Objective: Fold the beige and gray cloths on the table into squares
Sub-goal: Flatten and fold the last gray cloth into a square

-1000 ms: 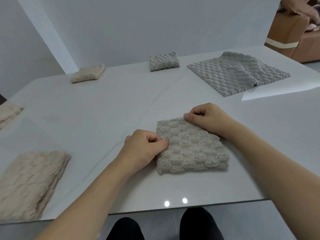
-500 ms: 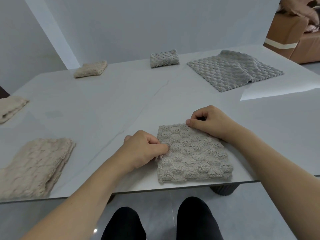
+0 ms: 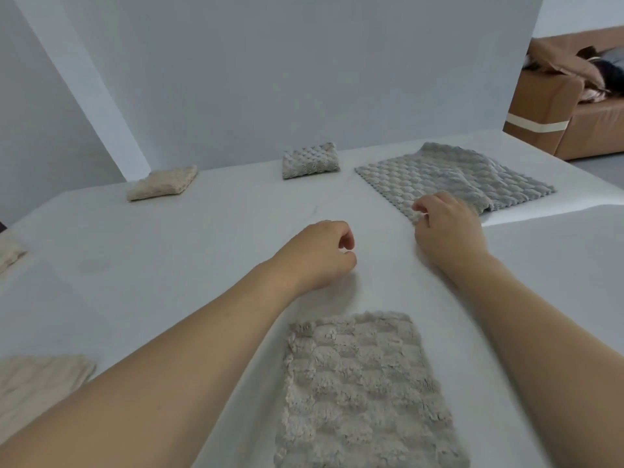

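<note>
A folded gray cloth (image 3: 364,393) lies free near the table's front edge, between my forearms. At the back right an unfolded gray cloth (image 3: 449,173) is spread flat with a wrinkle down its middle. My right hand (image 3: 445,231) pinches its near left corner between thumb and fingers. Over the bare table to the left of that cloth, my left hand (image 3: 320,255) hovers with its fingers curled loosely and nothing in it. A small folded gray cloth (image 3: 310,160) and a folded beige cloth (image 3: 162,183) sit along the back edge.
A folded beige cloth (image 3: 37,383) lies at the front left, and another beige one (image 3: 10,253) at the left edge. The white table (image 3: 175,265) stands against a pale wall. A brown sofa (image 3: 574,106) stands beyond the table's right end.
Both hands have let go of the folded gray cloth and reached forward. The right hand has taken hold of the flat gray cloth's near corner. The camera moved forward over the table.
</note>
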{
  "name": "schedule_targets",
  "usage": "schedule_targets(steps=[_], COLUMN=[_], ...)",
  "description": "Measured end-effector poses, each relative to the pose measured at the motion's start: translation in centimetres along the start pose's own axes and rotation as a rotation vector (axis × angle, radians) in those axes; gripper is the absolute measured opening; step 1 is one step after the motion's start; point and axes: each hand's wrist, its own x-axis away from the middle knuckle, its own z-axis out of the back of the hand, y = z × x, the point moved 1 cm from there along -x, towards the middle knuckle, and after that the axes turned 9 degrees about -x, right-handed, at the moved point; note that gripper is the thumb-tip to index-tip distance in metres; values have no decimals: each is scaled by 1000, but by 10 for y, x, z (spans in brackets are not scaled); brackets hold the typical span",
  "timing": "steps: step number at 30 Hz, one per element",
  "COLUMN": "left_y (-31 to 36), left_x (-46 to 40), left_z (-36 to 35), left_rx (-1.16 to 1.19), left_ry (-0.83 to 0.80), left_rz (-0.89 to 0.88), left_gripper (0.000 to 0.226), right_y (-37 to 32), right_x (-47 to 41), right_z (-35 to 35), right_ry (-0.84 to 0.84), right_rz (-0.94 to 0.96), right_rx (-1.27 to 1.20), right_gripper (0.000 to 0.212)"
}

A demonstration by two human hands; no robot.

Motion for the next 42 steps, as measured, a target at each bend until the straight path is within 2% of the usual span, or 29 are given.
schedule_targets(steps=[3, 6, 10, 13, 15, 18, 22, 25, 29, 32, 34, 36, 38, 42], left_y=[8, 15, 28, 40, 40, 31, 29, 19, -5, -16, -19, -25, -34, -50], left_x=[-41, -78, -119, -141, -147, -150, -149, -139, -117, -93, -75, -64, -59, -50], left_z=[-9, -24, -44, -55, -58, -61, -62, -61, -47, -26, -6, 18, 40, 77], left_rx=[-17, -65, -111, -166, -217, -290, -329, -129, 93, 291, 464, 548, 576, 625], left_ry=[-43, -40, 74, 85, 176, 319, 358, 311, 229, 275, 324, 427, 553, 706], left_rz=[-28, -71, -199, -308, -360, -393, -408, -339, -192, -81, -40, -1, 97, 294], left_gripper=[29, 43, 60, 48, 35, 25, 21, 12, 27, 31, 29, 30, 30, 33], right_y=[16, 26, 32, 29, 29, 32, 32, 31, 31, 29, 27, 16, -1, -51], right_x=[-13, -20, -25, -24, -23, -24, -25, -25, -24, -22, -21, -19, -19, -32], right_z=[-4, -9, -8, 0, 3, -2, -10, -12, -13, -15, -13, -9, -5, 14], right_ry=[31, 49, 46, 51, 89, 109, 18, -118, -213, -186, -83, 24, 78, 23], right_rz=[-119, -154, -217, -232, -220, -150, -68, -46, -16, 12, 12, -37, -124, -286], right_rx=[44, 96, 108, -54, -157, -191, -140, -51, -5, 20, 0, -134, -428, -940], right_gripper=[37, 38, 35, 46, 49, 47, 51, 60, 59, 49, 45, 42, 35, 16])
